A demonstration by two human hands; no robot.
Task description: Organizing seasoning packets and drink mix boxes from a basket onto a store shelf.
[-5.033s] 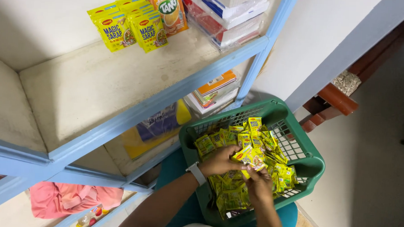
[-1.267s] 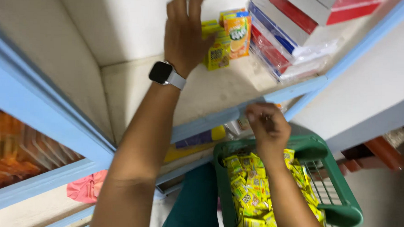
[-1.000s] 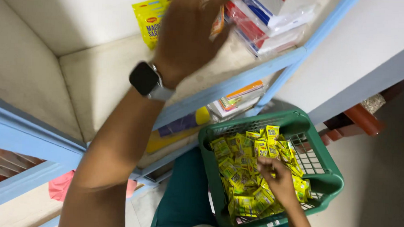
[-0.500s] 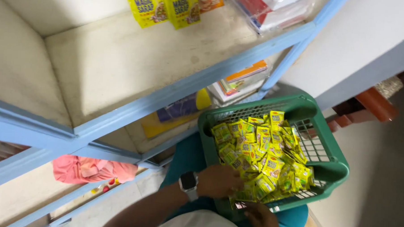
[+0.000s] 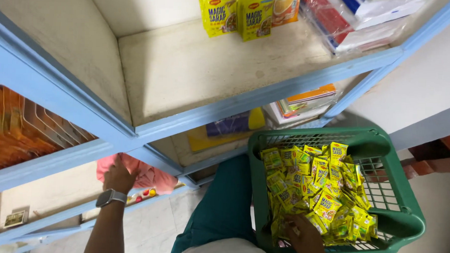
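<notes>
half a second ago the left hand lay among the sachets in the basket; now it has swung out to the lower shelf and rests against a pink bundle, fingers closed loosely over its left end, though whether they actually pinch it cannot be told. the wrist carries a grey smartwatch, and the forearm rises straight from the bottom edge of the view.

the right hand stays in the green plastic basket, down at its near left corner, knuckles up and fingers buried in the heap; it appears curled on some sachets, but a firm grip cannot be made out.

the yellow seasoning sachets are small, flat and glossy, each with a red mark and green print, piled loose and overlapping across the left and middle of the basket, leaving bare grid along its right side. the basket sits on the person's lap, over teal trousers.

up on the pale shelf board, near its back right corner, larger yellow packs stand upright beside stacked wrapped boxes.
</notes>
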